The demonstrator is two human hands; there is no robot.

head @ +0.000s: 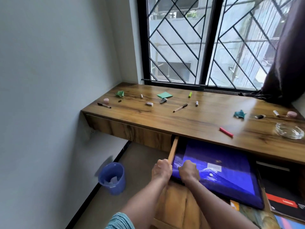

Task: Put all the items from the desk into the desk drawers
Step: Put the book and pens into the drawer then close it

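A wooden desk (189, 119) under a window carries small items: two black pens (180, 108), a green paper square (164, 95), a crumpled green paper (120, 93), erasers, a green highlighter (190, 94), a red marker (226, 132), a teal paper (239, 114) and a glass ashtray (289, 130). Below its middle a drawer (173, 150) stands pulled out, with a blue folder (219, 172) lying in it. My left hand (161, 169) grips the drawer's front left corner. My right hand (189, 171) is curled over the front edge, on the folder.
A blue waste bin (112, 177) with paper in it stands on the floor by the left wall. A shut drawer front (128, 131) is to the left of the pulled-out one. Books and a dark box (283, 202) lie at the lower right. A dark curtain (287, 63) hangs at the right.
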